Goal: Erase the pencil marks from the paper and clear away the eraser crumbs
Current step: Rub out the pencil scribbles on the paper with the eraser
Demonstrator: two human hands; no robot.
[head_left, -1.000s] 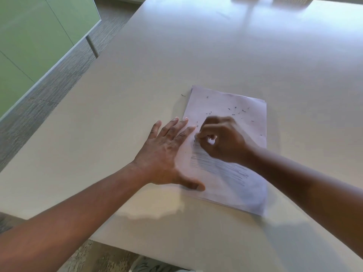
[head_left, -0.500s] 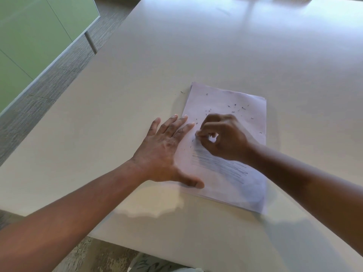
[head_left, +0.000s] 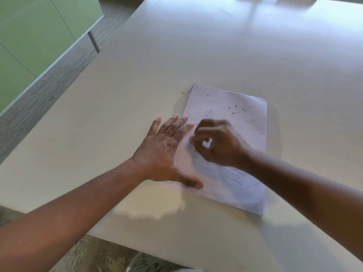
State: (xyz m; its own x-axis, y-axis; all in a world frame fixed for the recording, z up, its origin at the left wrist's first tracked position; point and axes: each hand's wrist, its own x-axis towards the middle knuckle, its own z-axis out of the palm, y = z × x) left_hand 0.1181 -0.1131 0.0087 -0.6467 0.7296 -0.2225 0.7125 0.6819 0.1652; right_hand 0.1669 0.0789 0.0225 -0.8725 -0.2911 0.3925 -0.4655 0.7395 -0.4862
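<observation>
A white sheet of paper [head_left: 241, 122] lies on the beige table [head_left: 216, 55], on top of a thin stack. Pencil lines [head_left: 222, 173] cover its lower half. Dark eraser crumbs [head_left: 236, 109] are scattered over its upper half, and one lies on the table off the top left corner. My left hand [head_left: 165, 150] presses flat on the paper's left edge, fingers straight and spread. My right hand [head_left: 216, 142] pinches a small white eraser [head_left: 206, 143] against the paper just above the pencil lines; most of the eraser is hidden in the fingers.
The table's left edge runs diagonally beside grey carpet [head_left: 45, 85] and a green panel [head_left: 29, 36] with a metal leg [head_left: 93, 41]. The near table edge [head_left: 137, 250] is close to my body. Bare tabletop stretches beyond and to the right of the paper.
My right hand has shifted slightly with the eraser over the same spot on the paper, blurred by motion. My left hand stays flat on the paper's edge.
</observation>
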